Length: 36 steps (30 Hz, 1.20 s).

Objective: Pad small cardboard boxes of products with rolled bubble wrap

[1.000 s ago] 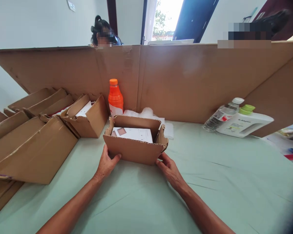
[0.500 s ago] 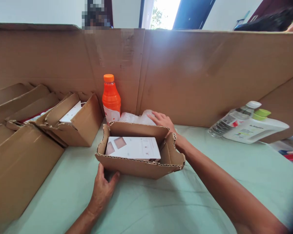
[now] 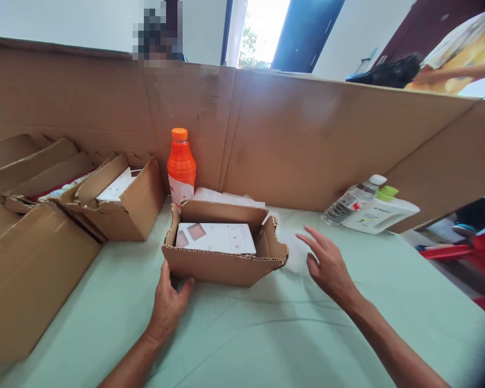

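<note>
An open cardboard box (image 3: 214, 272) stands in front of me with a white printed carton (image 3: 218, 237) lying in it. My left hand (image 3: 170, 299) is at its near left corner, thumb on the front and fingers along the left side. My right hand (image 3: 329, 264) is off to the right of the box, fingers spread, touching nothing that I can see. Behind the box shows a pale flat thing (image 3: 230, 198), mostly hidden. A faint whitish, see-through sheet (image 3: 293, 250) seems to lie between the box and my right hand.
An orange bottle (image 3: 181, 164) stands behind the box. More cardboard boxes (image 3: 133, 215) line the left side. A clear bottle (image 3: 350, 202) leans by a white jug (image 3: 382, 215) at right. A tall cardboard wall (image 3: 286, 145) closes the back; people are beyond it.
My right hand has come away from the bubble wrap behind the box and moved right, toward me. The left hand stays at the box's corner. The view has shifted a little.
</note>
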Each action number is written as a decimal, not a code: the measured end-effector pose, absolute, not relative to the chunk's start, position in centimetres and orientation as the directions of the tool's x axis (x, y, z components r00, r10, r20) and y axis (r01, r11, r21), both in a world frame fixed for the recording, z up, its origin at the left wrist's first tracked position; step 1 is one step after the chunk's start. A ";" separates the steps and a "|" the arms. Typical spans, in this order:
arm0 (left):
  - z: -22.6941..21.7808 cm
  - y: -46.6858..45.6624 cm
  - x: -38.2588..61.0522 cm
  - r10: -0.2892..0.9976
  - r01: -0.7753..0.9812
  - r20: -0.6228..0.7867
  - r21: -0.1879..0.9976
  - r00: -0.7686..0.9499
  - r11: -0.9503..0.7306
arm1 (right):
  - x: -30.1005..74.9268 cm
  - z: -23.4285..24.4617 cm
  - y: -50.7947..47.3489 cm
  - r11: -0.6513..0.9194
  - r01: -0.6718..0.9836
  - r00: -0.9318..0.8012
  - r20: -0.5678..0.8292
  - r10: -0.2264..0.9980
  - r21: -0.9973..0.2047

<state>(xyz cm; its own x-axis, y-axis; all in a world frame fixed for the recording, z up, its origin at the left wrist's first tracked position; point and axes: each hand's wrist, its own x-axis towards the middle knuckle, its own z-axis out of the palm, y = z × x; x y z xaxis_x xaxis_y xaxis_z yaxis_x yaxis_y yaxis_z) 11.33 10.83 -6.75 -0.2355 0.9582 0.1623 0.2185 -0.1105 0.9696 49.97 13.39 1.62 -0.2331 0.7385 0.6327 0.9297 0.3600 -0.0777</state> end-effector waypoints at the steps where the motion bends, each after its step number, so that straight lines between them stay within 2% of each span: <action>1: -6.7 10.8 11.4 0.955 0.219 0.174 0.968 -0.240 -0.121 | 49.7 1.2 11.1 0.334 0.937 -0.203 0.623 0.755 -0.100; 3: -6.5 10.7 11.3 0.947 0.226 0.192 0.965 -0.258 -0.135 | 47.8 0.6 7.5 0.340 0.919 -0.152 0.614 0.775 -0.202; 5: -6.4 10.5 11.0 0.926 0.275 0.226 0.951 -0.303 -0.142 | 44.9 0.3 5.5 0.362 0.858 -0.114 0.553 0.826 -0.365; 9: -6.4 10.6 9.8 0.877 0.425 0.315 0.893 -0.362 -0.146 | 39.6 0.2 5.6 0.215 0.682 -0.045 0.253 0.966 -0.699; 12: -6.6 10.9 9.1 0.901 0.387 0.250 0.916 -0.354 -0.102 | 37.4 0.3 7.2 0.161 0.596 -0.036 0.174 0.984 -0.787; 17: -7.1 11.2 9.2 0.942 0.188 0.164 0.976 -0.291 -0.112 | 36.1 -0.3 9.1 0.194 0.535 0.006 0.234 0.972 -0.822; 19: -7.2 11.2 9.4 0.954 0.137 0.150 0.984 -0.259 -0.118 | 36.4 -0.8 9.5 0.224 0.555 -0.016 0.258 0.966 -0.801; 21: -7.3 11.0 9.4 0.958 0.118 0.139 0.987 -0.252 -0.112 | 37.8 -1.2 9.5 0.288 0.637 -0.070 0.318 0.946 -0.715; 24: -7.3 10.8 9.3 0.955 0.084 0.123 0.991 -0.270 -0.103 | 41.3 -1.1 9.1 0.333 0.824 -0.154 0.385 0.910 -0.458; 28: -7.5 11.1 9.3 0.947 0.038 0.117 0.993 -0.300 -0.111 | 46.0 -0.6 8.9 0.217 0.972 -0.183 0.296 0.937 -0.086; 30: -7.7 11.3 9.3 0.944 0.042 0.125 0.992 -0.306 -0.118 | 47.2 -0.5 9.4 0.183 0.983 -0.183 0.249 0.951 0.024; 33: -7.3 11.4 9.3 0.939 0.068 0.125 0.992 -0.319 -0.109 | 47.7 0.0 10.1 0.170 0.985 -0.174 0.257 0.950 0.037; 36: -5.4 10.1 9.3 0.921 0.189 0.185 0.974 -0.342 -0.125 | 46.7 1.6 9.4 0.210 0.975 -0.177 0.313 0.933 -0.076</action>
<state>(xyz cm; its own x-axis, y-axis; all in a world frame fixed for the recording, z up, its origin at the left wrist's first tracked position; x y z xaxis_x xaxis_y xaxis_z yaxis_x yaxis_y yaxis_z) 9.30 10.09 -5.37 -0.3417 0.9214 0.1848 0.1888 -0.1254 0.9740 46.73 9.42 1.58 -0.1770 0.9333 0.3126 0.9746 0.2105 -0.0765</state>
